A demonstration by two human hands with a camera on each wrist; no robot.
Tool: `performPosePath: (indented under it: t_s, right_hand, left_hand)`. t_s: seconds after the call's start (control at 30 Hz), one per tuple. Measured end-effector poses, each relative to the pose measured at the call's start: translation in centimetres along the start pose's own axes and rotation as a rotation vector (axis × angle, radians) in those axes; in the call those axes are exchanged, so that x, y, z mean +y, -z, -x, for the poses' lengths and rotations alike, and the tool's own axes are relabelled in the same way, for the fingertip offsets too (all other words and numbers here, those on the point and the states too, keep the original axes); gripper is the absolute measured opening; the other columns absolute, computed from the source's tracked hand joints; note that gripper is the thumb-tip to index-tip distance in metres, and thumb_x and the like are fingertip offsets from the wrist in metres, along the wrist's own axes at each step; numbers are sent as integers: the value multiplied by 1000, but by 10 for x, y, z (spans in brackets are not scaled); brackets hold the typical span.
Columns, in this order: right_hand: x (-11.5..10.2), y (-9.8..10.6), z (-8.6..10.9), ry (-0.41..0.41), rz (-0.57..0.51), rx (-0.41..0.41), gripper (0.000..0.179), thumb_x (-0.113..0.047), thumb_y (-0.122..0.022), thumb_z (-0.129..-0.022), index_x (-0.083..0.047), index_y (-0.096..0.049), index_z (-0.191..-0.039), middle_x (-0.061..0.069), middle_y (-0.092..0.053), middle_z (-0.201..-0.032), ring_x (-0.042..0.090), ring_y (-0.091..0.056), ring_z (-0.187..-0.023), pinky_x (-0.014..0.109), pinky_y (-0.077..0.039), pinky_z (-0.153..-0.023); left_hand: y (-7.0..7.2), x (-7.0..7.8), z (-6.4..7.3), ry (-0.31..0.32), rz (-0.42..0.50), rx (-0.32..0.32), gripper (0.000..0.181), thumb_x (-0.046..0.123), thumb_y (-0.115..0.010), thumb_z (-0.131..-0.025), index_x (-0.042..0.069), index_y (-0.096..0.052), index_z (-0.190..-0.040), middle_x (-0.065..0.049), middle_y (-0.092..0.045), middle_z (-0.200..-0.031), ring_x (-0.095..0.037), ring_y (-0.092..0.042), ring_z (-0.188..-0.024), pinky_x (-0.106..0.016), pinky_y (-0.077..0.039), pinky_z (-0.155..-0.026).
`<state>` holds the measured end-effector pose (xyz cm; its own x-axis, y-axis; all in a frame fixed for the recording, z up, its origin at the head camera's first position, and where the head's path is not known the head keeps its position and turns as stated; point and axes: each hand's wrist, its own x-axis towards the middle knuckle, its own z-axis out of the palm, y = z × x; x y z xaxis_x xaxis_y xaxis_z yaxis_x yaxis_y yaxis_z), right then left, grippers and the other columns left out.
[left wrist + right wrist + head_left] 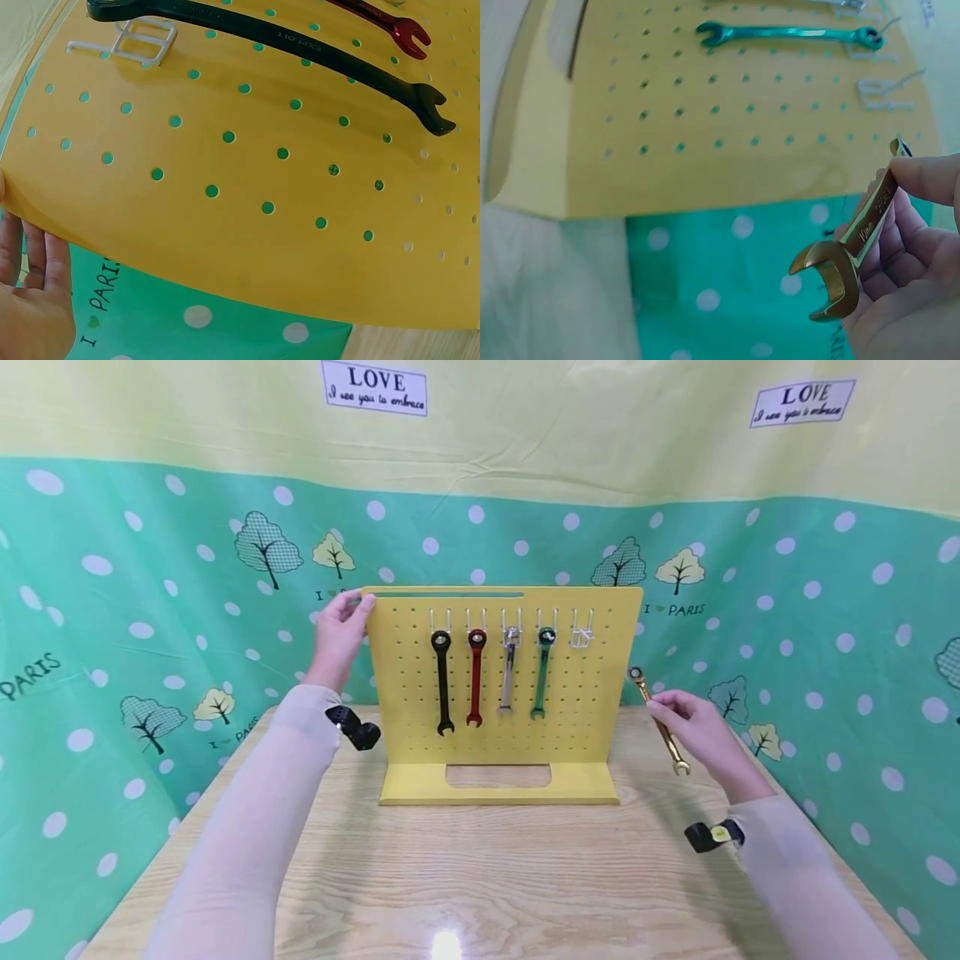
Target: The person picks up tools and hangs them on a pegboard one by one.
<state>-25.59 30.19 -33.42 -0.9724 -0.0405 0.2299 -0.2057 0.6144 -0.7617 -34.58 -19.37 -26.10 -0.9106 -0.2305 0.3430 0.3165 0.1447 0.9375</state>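
Observation:
A yellow pegboard [405, 727] stands upright on the table. My left hand [339, 639] grips its upper left corner, thumb on the front and the other fingers behind the edge. To the right of the board, my right hand [697, 731] pinches a gold combination wrench [870, 214] by its shaft, ring end up and open jaw end down. Four wrenches hang by their ring ends from white hooks: black [443, 681], red [476, 681], silver [508, 677] and green [542, 677]. The rightmost hook [582, 631] carries no wrench.
The board's base [412, 785] rests on a light wood table [480, 877]. Behind and at both sides hangs a green and yellow curtain [480, 539] with dots and trees. Wrist cameras [360, 731] are strapped over both sleeves.

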Motion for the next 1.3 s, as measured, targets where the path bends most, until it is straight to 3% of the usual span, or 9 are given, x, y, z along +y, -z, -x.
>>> performPosePath:
  t_s: [0.27, 0.5, 0.8, 1.13, 1.3]
  right_hand:
    - [-28, -6, -3, 11, -61, 16, 54, -50, -53, -102, -2, -58, -125, 14, -57, -115, 23, -51, -100, 22, -48, -79]
    - [-40, -18, -9, 80, -168, 90, 47, -37, -57, -104, 6, -58, -124, 11, -58, -103, 16, -53, -89, 18, -50, -72]
    - [-52, -29, -17, 100, -218, 63, 47, -35, -58, -103, 6, -57, -126, 13, -57, -104, 16, -53, -88, 19, -51, -73]
    - [-53, -39, -27, 108, -262, 40, 45, -33, -58, -103, 7, -58, -124, 10, -57, -99, 13, -52, -83, 18, -50, -70]
    - [-49, -44, -32, 108, -274, 28, 45, -33, -58, -104, 7, -57, -125, 17, -56, -104, 14, -52, -84, 18, -50, -71]
  left_hand:
    - [1, 1, 1, 7, -5, 2, 52, 47, -60, -97, 16, -58, -138, -8, -61, -126, -19, -59, -112, -35, -48, -103]
    - [0, 2, 1, 9, -13, -5, 53, 48, -60, -97, 17, -56, -140, -9, -61, -130, -20, -59, -115, -35, -47, -103]
    - [1, 1, 2, 3, -5, -6, 53, 48, -60, -97, 16, -56, -140, -9, -61, -128, -20, -59, -113, -35, -47, -103]
    - [1, 1, 1, 5, -10, -8, 53, 48, -60, -97, 16, -57, -139, -9, -61, -129, -20, -58, -115, -35, -47, -104]
    - [1, 1, 2, 8, -8, -4, 52, 48, -60, -97, 17, -57, -139, -8, -61, -127, -20, -58, -114, -35, -47, -104]
